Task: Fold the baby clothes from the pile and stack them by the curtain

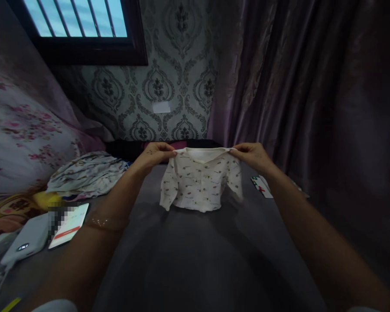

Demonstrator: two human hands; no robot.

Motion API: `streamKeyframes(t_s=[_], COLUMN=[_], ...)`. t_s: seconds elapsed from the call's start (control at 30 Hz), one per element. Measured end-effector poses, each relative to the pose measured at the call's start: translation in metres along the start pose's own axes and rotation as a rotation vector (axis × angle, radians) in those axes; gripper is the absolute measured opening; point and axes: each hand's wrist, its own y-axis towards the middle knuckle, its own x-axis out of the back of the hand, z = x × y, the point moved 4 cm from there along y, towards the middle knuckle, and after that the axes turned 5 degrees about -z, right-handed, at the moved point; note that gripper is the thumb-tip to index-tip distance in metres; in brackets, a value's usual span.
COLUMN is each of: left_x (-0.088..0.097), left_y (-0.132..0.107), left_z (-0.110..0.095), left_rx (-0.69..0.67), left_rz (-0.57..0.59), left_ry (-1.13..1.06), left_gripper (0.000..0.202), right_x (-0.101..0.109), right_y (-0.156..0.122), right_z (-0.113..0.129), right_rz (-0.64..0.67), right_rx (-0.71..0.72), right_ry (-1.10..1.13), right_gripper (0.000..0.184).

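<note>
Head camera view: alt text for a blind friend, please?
A person's left hand and right hand hold up a small white patterned shirt by its shoulders over a grey surface. A lit phone lies at left; wallpaper and a barred window are behind.

the grey surface (188,260) lies open before the shirt (199,184), while phone (69,225) and white device (32,234) crowd the left.

A patterned grey wall (182,82) with scrolling medallions stands behind, a pale rectangle (161,107) on it. Upper left, a dark-framed window (76,19) with upright bars shows bluish light. Purplish curtains (260,82) hang right, floral fabric (22,125) left. The grey surface (188,264) lies dim, softly shadowed.
</note>
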Motion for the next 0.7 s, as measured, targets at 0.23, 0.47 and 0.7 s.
streamKeyframes(t_s=[0.23, 0.47, 0.7], left_x=[0.007, -0.003, 0.002], left_y=[0.006, 0.005, 0.013], left_z=[0.007, 0.015, 0.021], left_rx=[0.009, 0.048, 0.028], left_rz=[0.066, 0.107, -0.056], left_ry=[0.085, 0.028, 0.008], left_gripper=[0.025, 0.032, 0.030], right_x=[-0.004, -0.020, -0.023], right_y=[0.005, 0.007, 0.012], right_z=[0.004, -0.001, -0.006], right_rz=[0.150, 0.288, 0.110], right_rx=[-0.047, -0.059, -0.063], right_ry=[0.006, 0.046, 0.099], right_gripper=[0.038, 0.042, 0.046])
